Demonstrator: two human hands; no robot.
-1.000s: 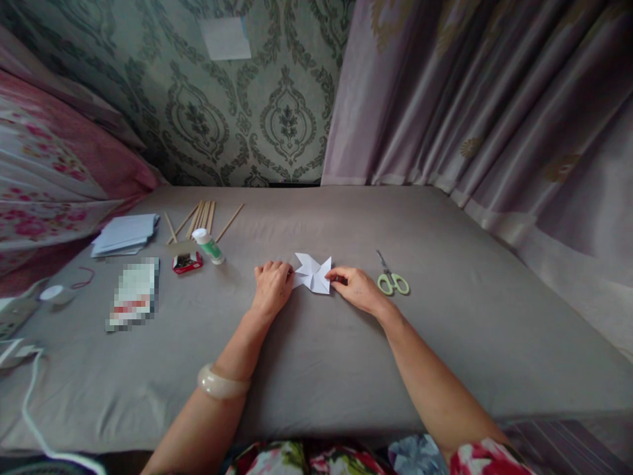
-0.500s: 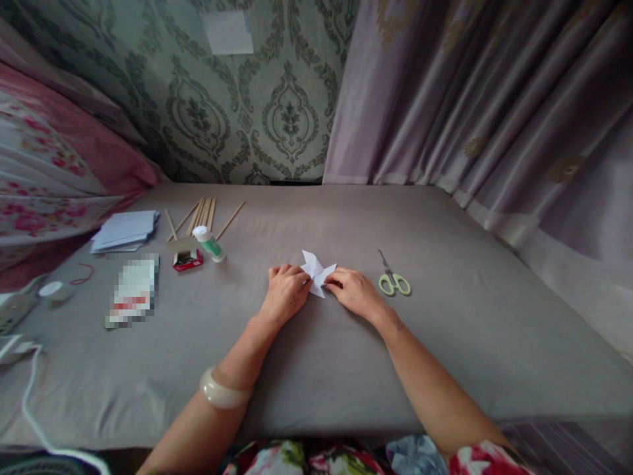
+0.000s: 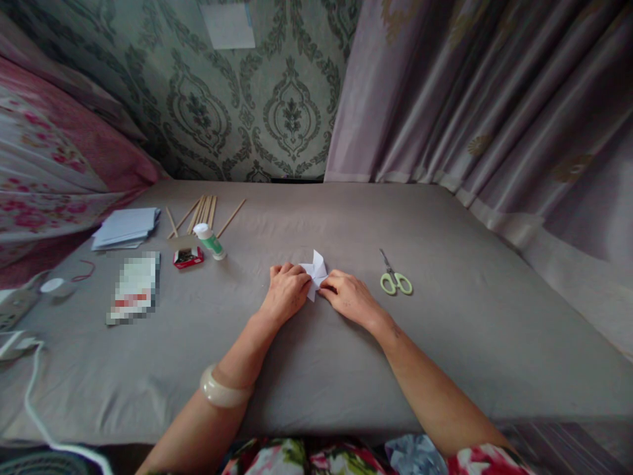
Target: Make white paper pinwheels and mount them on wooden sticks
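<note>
A small folded white paper piece (image 3: pixel 315 270) lies on the grey cloth surface (image 3: pixel 316 369). My left hand (image 3: pixel 287 293) rests with curled fingers on its left side and covers part of it. My right hand (image 3: pixel 349 298) pinches its right edge with the fingertips pressed together. Both hands meet over the paper, so only its upper points show. A pale bangle (image 3: pixel 223 390) sits on my left wrist.
Green-handled scissors (image 3: pixel 394 280) lie right of my hands. To the left are a glue bottle (image 3: pixel 208 241), a small red box (image 3: pixel 188 257), wooden sticks (image 3: pixel 204 212), a stack of white paper (image 3: pixel 126 227), a blurred packet (image 3: pixel 133 288) and a white cable (image 3: pixel 34 402). Curtains hang at right.
The two hands have drawn together over the paper. The paper looks narrower, with more of it hidden under the fingers.
</note>
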